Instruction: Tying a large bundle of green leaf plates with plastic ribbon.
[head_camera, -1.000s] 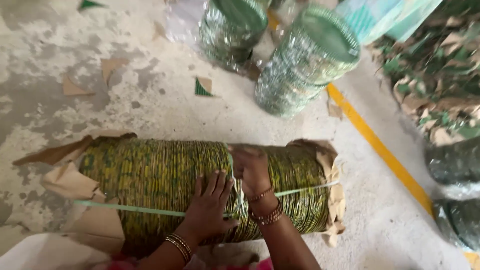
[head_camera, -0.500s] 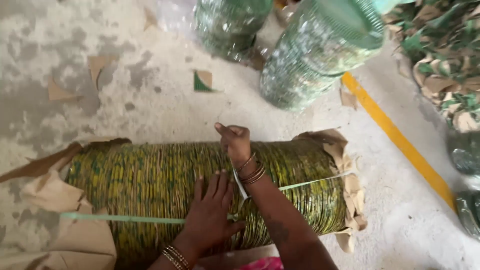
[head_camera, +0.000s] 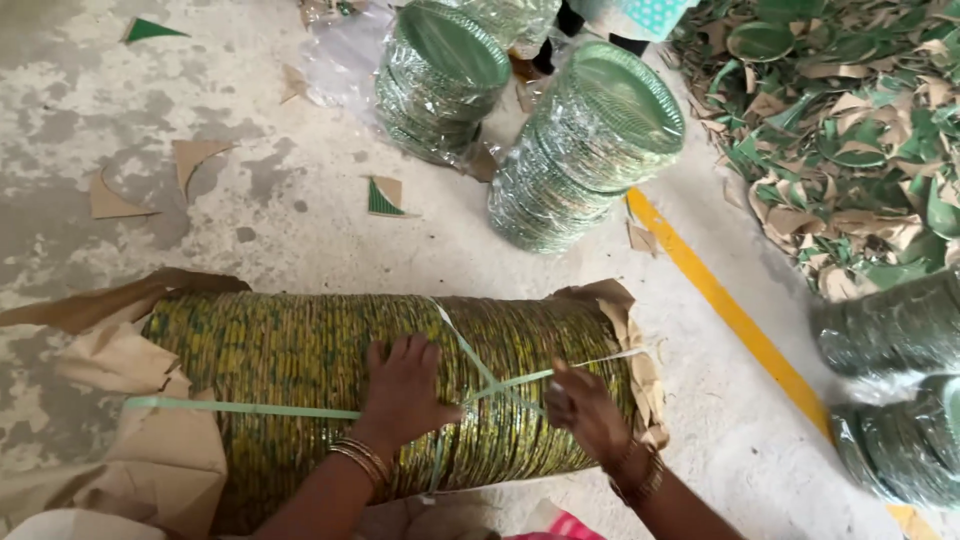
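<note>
Two hands on plate roll (head_camera: 300, 370): my left hand (head_camera: 405, 390) flat, spread wide atop roll; my right hand (head_camera: 585, 410) pinching green strap (head_camera: 240, 407) near roll's right end.

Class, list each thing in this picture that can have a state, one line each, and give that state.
Long roll of stacked plates: lying on its side, brown paper at both ends.
Green strap: stretched lengthwise, crossing at the middle.
Left hand: pressed flat on the roll.
Right hand: gripping the strap.
Two plastic-wrapped plate stacks: leaning, sealed.
Yellow floor line: partly worn.
</note>
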